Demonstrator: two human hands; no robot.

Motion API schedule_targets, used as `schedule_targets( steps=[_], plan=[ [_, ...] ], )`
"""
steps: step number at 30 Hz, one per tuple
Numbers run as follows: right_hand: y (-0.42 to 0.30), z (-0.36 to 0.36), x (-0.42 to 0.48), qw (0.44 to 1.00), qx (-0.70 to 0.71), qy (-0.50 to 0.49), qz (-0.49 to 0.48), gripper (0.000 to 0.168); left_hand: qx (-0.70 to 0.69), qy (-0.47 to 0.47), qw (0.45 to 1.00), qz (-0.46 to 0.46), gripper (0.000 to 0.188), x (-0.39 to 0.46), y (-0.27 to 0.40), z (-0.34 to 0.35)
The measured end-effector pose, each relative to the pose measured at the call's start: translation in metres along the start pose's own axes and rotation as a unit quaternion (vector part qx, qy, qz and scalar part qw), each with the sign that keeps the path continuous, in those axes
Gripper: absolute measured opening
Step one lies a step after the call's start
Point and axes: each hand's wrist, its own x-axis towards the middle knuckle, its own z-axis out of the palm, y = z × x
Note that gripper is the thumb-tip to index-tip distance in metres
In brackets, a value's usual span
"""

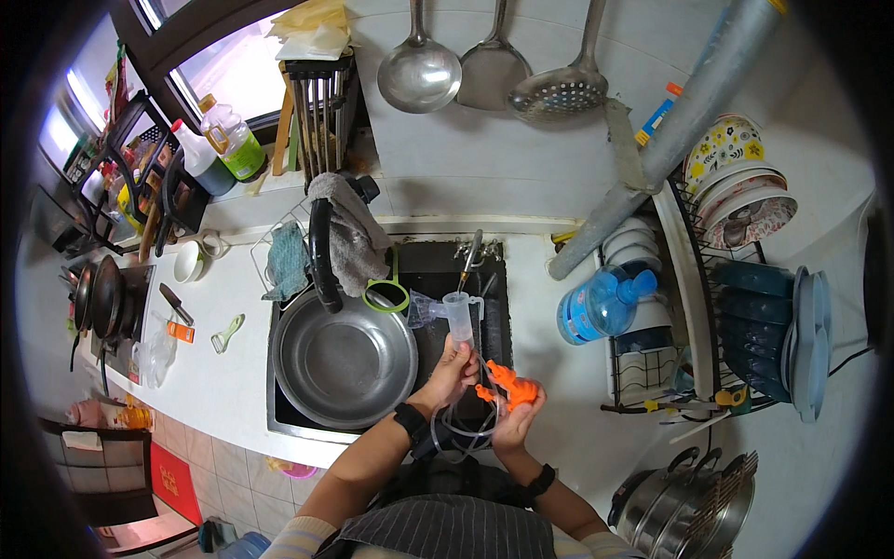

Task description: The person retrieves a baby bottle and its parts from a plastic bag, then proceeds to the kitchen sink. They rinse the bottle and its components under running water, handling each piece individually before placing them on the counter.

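A clear plastic cup with side ports, like a nebulizer cup (458, 316), is held upright over the dark sink (497, 328) by the fingers of my left hand (448, 374). To its left side is joined a clear plastic piece (423, 309); its exact kind cannot be told. My right hand (513, 427) grips a bright orange animal-shaped plastic piece (518, 388), a little lower and to the right. Loops of clear thin tubing (455, 448) hang between both hands. Just beyond the cup stands the metal faucet (472, 257); no water stream can be made out.
A large metal basin (342, 358) fills the sink's left part, with a grey towel (353, 230) on a black handle above it. A blue-labelled water jug (594, 307) stands right, before a dish rack (705, 328). Left lie a knife (176, 303) and a peeler (228, 334).
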Motion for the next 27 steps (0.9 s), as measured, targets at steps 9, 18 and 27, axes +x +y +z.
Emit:
schedule_targets(
  steps=[9,18,27],
  plan=[
    [-0.004,0.004,-0.001,1.000,-0.004,-0.007,-0.007,0.049,0.013,0.005,1.000,0.001,0.021,-0.008,0.002,0.000],
    [-0.006,-0.006,-0.003,0.998,-0.058,-0.021,0.002,0.047,-0.011,0.028,0.999,-0.044,0.020,-0.019,0.002,-0.006],
    [0.003,-0.004,-0.007,0.999,0.023,-0.022,0.015,0.043,0.022,0.055,0.995,-0.082,0.014,-0.021,0.009,-0.003]
  ],
)
